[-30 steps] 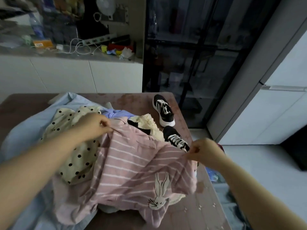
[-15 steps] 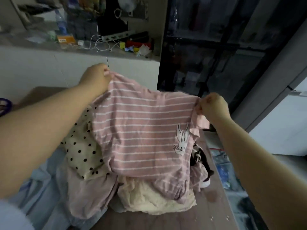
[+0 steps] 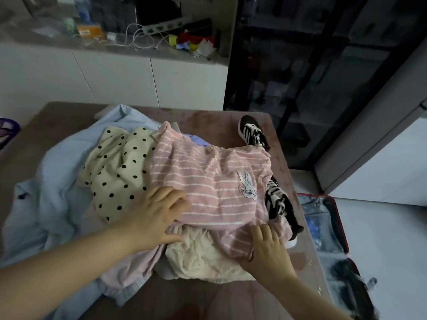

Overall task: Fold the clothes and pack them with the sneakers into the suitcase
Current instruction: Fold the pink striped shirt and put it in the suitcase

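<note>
Left hand: spread flat with the fingers apart, palm down on the near left part of the pink striped shirt. It presses the cloth and grips nothing.
Right hand: laid on the near right corner of the same shirt, at the hem. The fingers look fairly straight, but I cannot tell whether the thumb is hooked under the cloth.
Shirt: it lies face up on top of the clothes heap, with a rabbit motif on its right side. It still looks rumpled and is not yet folded.
Key relation: the shirt stretches away from both hands, hem nearest and collar farthest, so its long axis runs near to far. The left hand sits on its left side and the right hand on its right, so a fold could start from either side.
Under the shirt: a cream polka-dot garment to the left, a plain cream garment just below the hem, and a light blue garment spread beneath them.
Sneakers: the near sneaker touches the shirt's right edge. The far sneaker is partly covered by the shirt's far right corner.
Counter: brown, carrying the whole heap.
Suitcase: open on the floor just right of the counter, so the right hand is nearer to it.
</note>
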A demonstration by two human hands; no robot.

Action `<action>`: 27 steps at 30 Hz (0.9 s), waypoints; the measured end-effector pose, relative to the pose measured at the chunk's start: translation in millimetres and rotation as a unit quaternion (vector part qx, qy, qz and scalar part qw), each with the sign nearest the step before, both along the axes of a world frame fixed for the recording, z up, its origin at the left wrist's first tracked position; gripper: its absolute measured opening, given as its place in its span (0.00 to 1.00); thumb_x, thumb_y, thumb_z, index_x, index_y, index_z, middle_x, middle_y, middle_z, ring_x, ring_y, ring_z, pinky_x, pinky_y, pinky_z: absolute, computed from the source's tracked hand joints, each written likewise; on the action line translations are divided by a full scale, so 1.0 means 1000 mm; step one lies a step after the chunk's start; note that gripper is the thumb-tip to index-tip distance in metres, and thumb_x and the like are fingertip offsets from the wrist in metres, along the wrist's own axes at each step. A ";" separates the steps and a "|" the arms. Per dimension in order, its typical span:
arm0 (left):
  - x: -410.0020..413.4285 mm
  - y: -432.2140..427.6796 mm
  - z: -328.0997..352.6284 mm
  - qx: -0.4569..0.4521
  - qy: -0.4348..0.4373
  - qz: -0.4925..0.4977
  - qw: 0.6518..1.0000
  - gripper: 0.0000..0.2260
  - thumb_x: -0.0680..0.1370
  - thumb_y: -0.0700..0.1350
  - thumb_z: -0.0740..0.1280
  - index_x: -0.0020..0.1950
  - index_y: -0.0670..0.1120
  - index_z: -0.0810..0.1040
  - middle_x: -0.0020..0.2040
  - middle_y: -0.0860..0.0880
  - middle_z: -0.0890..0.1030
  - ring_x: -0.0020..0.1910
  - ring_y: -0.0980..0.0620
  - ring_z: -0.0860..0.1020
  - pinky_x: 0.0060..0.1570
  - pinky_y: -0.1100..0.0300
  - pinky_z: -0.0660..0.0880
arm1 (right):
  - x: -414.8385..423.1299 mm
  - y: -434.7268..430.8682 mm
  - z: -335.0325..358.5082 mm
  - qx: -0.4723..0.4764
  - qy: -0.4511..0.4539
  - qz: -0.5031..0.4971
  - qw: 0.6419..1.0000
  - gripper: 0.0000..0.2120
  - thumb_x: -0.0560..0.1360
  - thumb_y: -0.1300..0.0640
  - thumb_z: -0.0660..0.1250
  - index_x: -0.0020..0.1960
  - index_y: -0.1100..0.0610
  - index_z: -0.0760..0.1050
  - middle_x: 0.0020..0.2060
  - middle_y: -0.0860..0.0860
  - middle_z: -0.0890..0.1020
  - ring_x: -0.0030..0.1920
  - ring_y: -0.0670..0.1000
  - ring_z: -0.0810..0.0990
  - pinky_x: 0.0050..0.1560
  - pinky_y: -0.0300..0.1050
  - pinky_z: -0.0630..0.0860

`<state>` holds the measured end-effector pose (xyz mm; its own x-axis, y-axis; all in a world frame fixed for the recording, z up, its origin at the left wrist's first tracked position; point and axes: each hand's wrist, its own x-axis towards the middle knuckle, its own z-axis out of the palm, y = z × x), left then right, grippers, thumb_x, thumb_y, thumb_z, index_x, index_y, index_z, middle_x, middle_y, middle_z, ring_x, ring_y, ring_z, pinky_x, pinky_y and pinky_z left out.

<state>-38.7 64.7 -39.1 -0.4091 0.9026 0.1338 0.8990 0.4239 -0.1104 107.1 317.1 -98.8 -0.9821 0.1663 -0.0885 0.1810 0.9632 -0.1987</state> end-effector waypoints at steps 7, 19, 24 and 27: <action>-0.046 0.017 0.054 0.162 -0.223 0.081 0.958 0.09 0.72 0.42 0.70 0.43 0.57 0.78 0.41 0.60 0.79 0.42 0.60 0.77 0.58 0.57 0.66 | -0.014 0.027 0.064 -0.204 0.041 -0.050 0.977 0.09 0.69 0.62 0.69 0.38 0.48 0.76 0.32 0.44 0.78 0.35 0.48 0.78 0.32 0.30 0.68; -0.122 0.040 0.094 0.219 -0.119 0.338 0.908 0.18 0.74 0.39 0.68 0.64 0.45 0.72 0.58 0.44 0.78 0.58 0.42 0.74 0.57 0.54 0.67 | -0.082 0.103 0.137 -0.236 0.286 -0.257 0.893 0.07 0.74 0.59 0.66 0.52 0.56 0.74 0.41 0.49 0.77 0.43 0.51 0.75 0.38 0.37 0.66; -0.086 0.047 0.052 0.191 -0.069 0.115 0.972 0.10 0.72 0.42 0.67 0.52 0.47 0.81 0.49 0.46 0.82 0.52 0.40 0.76 0.55 0.47 0.69 | -0.074 0.086 0.073 -0.154 0.118 -0.089 0.977 0.06 0.69 0.54 0.69 0.41 0.45 0.73 0.43 0.50 0.77 0.45 0.53 0.76 0.46 0.48 0.73; -0.068 0.044 0.028 0.081 -0.072 0.102 0.989 0.17 0.69 0.51 0.73 0.56 0.49 0.81 0.56 0.48 0.78 0.58 0.43 0.71 0.60 0.44 0.67 | -0.053 0.064 0.045 -0.111 0.028 -0.071 0.991 0.09 0.69 0.51 0.71 0.48 0.47 0.76 0.54 0.51 0.76 0.55 0.56 0.74 0.56 0.51 0.72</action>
